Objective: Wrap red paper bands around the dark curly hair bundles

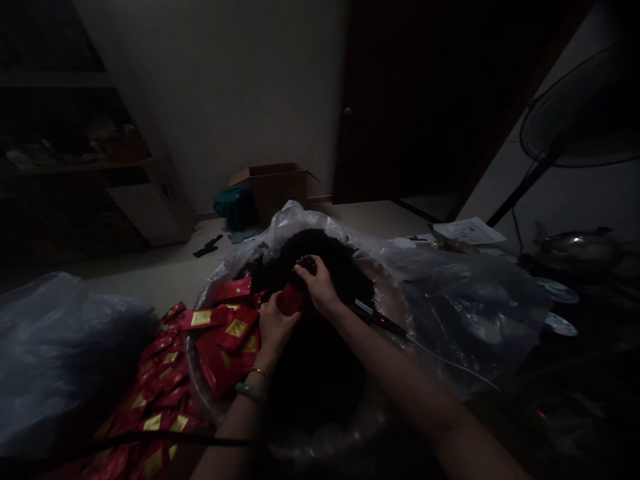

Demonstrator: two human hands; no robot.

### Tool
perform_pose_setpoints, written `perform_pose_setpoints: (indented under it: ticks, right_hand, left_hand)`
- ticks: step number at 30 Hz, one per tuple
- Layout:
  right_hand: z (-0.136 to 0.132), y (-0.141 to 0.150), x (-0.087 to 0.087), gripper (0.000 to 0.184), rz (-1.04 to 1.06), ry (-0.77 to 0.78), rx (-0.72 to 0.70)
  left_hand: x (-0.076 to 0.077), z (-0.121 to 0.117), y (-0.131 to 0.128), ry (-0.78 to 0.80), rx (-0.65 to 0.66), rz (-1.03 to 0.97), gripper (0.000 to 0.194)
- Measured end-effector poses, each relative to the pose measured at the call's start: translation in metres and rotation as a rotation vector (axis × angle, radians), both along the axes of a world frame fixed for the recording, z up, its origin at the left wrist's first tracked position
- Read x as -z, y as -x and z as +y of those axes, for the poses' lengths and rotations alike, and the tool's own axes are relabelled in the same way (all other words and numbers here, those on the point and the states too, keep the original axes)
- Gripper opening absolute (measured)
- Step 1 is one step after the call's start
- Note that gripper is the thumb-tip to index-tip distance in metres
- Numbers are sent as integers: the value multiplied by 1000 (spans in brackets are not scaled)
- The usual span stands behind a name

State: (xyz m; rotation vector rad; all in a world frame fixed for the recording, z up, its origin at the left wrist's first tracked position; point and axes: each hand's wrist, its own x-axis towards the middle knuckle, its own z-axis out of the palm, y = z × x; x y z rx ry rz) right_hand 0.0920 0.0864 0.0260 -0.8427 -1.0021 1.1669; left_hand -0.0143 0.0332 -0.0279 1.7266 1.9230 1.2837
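Note:
My left hand [277,323] is closed around a small red packet [291,299], held upright over a dark heap. Just above the packet's top, my right hand [320,285] pinches a clump of dark loose material [307,264], which looks like dried tea leaves. Below both hands spreads the large dark heap [345,270] of what seems the same stuff, in a round container lined with clear plastic [293,217]. Red packets with gold labels [237,328] lie to the left of my left hand, some across the container's rim.
More red packets [160,387] pile up at the lower left beside a clear plastic bag [65,353]. A black device [383,320] with a red light and white cable lies on the container's right side. Beyond stand an open cardboard box [280,190] and a fan [575,113].

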Motion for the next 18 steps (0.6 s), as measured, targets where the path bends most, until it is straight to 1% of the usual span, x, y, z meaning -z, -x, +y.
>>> perform_pose_setpoints:
  ticks: [2,6,8,11,15,18]
  right_hand:
    - [-5,-1,-2,35,-100,-21,-30]
    - [-9,-8,-6,29,-160,-23,-145]
    - [-11,-14,-9,25,-225,-22,-189]
    - [-15,-27,-13,21,-438,-63,-227]
    - [-21,-41,-17,18,-782,-229,-213]
    - [-22,-42,-21,17,-994,-322,-203]
  left_hand:
    - [0,0,0,-5,-2,6,49]
    - [0,0,0,-6,-20,25,48]
    - [0,0,1,0,-16,25,48]
    - [-1,-1,1,3,-16,16,48]
    - [-2,-2,-1,-15,-15,10,47]
    - [-2,-4,-2,-30,-22,42,48]
